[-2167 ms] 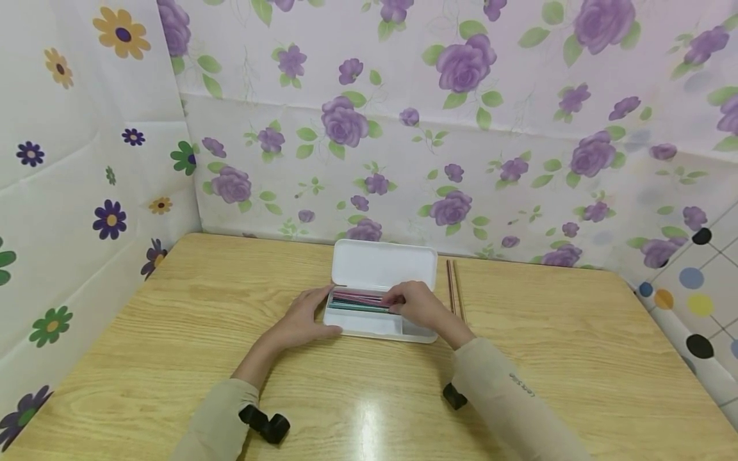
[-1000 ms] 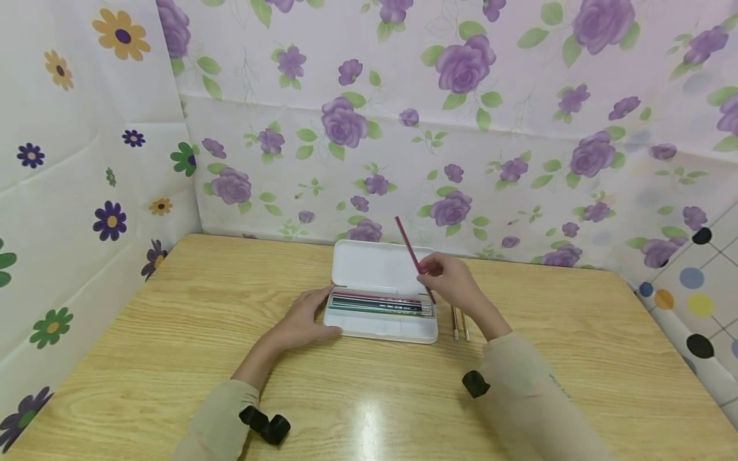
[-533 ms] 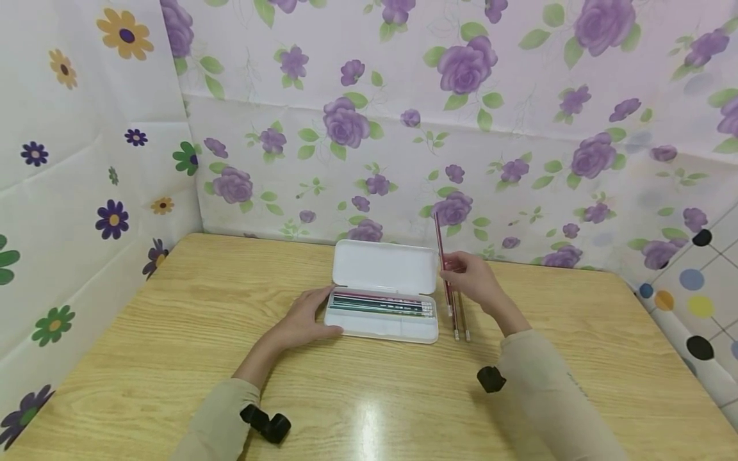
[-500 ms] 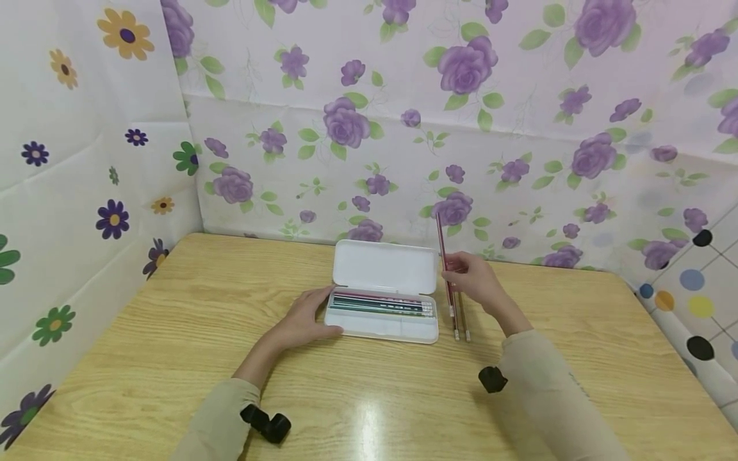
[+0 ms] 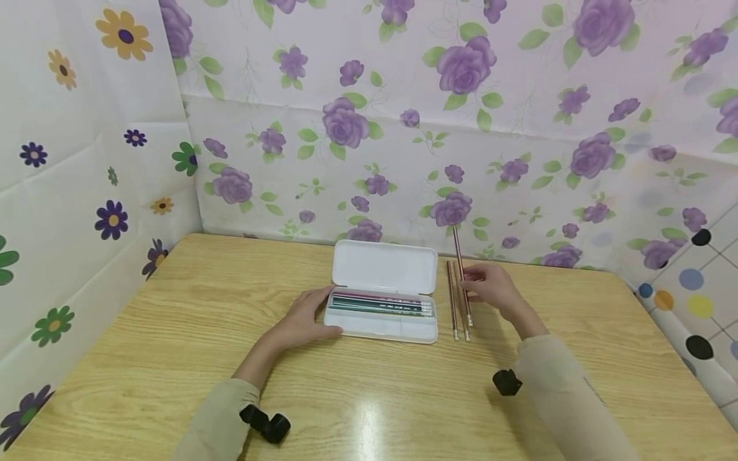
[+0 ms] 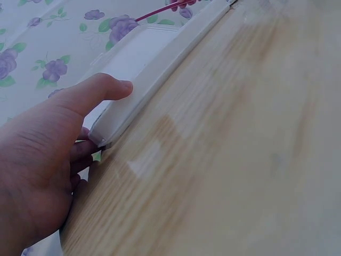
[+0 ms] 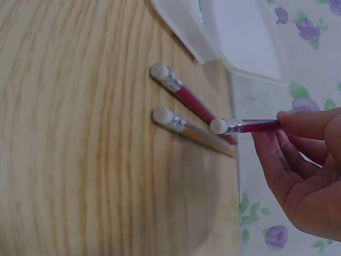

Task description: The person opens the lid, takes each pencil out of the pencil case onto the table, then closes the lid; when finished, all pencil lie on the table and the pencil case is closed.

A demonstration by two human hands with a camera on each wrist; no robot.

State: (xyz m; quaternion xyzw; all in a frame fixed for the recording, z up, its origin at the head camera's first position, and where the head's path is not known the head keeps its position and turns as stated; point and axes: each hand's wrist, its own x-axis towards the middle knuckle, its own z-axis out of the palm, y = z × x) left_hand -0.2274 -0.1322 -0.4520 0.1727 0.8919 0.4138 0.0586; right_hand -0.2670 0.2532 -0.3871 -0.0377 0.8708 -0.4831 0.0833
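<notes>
My right hand (image 5: 494,291) pinches a dark red pencil (image 5: 458,248) between thumb and fingers. The pencil tilts, its white eraser end (image 7: 218,126) lowest, above two pencils lying on the table. One of those is red (image 5: 452,296); the other is yellow-brown (image 7: 205,140), both with eraser ends toward me. To their left stands a white pencil case (image 5: 371,329) with its lid (image 5: 385,266) raised. Several green, dark and red pencils (image 5: 377,306) lie in its rear part. My left hand (image 5: 302,320) holds the case's left end, thumb at the front and fingers behind, partly hidden.
The wooden table (image 5: 369,390) reaches back to a wall hung with purple-flowered cloth (image 5: 346,121). Another flower-patterned cloth (image 5: 98,166) covers the left side. Black wrist cameras (image 5: 507,382) sit by both sleeves.
My right hand has lifted a red pencil out of the case and carried it right, over the pencils on the table, lowering it. My left hand stays on the case.
</notes>
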